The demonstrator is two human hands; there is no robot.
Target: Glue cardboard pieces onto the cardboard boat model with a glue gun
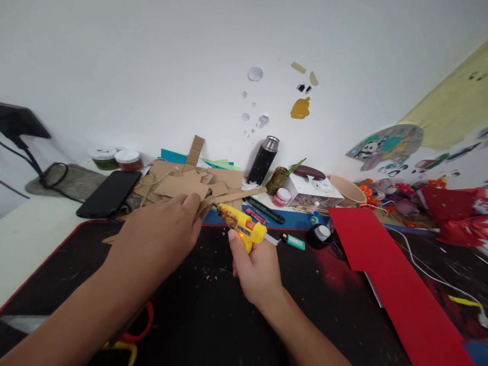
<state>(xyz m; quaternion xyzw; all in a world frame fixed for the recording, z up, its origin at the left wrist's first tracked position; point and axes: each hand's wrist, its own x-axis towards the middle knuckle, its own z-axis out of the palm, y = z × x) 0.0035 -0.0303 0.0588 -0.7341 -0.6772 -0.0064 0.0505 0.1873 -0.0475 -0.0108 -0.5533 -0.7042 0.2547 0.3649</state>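
Observation:
My right hand is wrapped round the handle of a yellow glue gun, whose nozzle points left and a small orange light glows on its side. A glue stick pokes out at its back. My left hand, seen from its back, has its fingers closed round a piece of cardboard close to the nozzle. Its fingertips are mostly hidden. Behind the hands, a pile of cut cardboard pieces lies against the wall.
Red and yellow scissor handles show below my left forearm. A black phone lies at left. Behind stand a black flask and a pink jar. A cutter, a teal lighter and red card lie rightward.

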